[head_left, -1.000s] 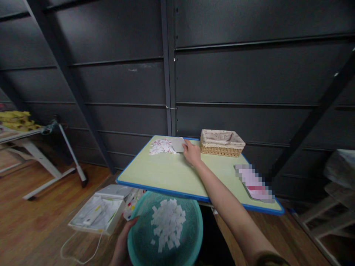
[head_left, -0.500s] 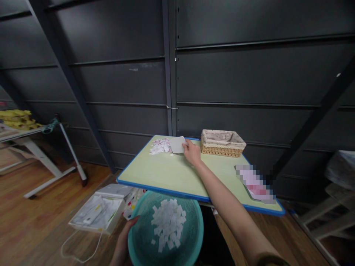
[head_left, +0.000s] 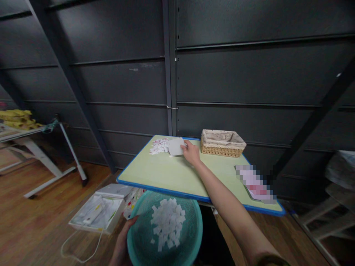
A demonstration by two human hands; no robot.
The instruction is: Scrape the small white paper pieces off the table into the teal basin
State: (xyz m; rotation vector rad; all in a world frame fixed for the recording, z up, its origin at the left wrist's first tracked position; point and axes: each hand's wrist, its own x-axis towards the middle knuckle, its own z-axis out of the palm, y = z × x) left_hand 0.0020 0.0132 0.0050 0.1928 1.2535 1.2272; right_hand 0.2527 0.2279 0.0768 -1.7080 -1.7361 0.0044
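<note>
My right hand (head_left: pixel 191 152) pinches a flat, light grey card (head_left: pixel 175 147) over the pale green tabletop (head_left: pixel 166 171). The card's left edge meets a pile of small paper scraps (head_left: pixel 159 146), white with pinkish marks, in the far left part of the table. Below the table's front edge, my left hand (head_left: pixel 126 231) grips the rim of a teal mesh basket (head_left: pixel 141 244), thumb over the edge and the other fingers hidden behind it. Inside that basket lies a heap of small white paper pieces (head_left: pixel 168 222).
A wicker basket (head_left: pixel 222 149) with a cloth lining stands at the table's back right. A pinkish printed sheet (head_left: pixel 253 184), partly blurred out, lies at the right edge. On the floor at left is an open white box (head_left: pixel 95 214) with a cord trailing from it. A dark panelled wall (head_left: pixel 133 85) rises behind.
The card in my right hand has shifted slightly left and toward me, tilting a little against the scraps. My left hand and the teal basket have barely moved.
</note>
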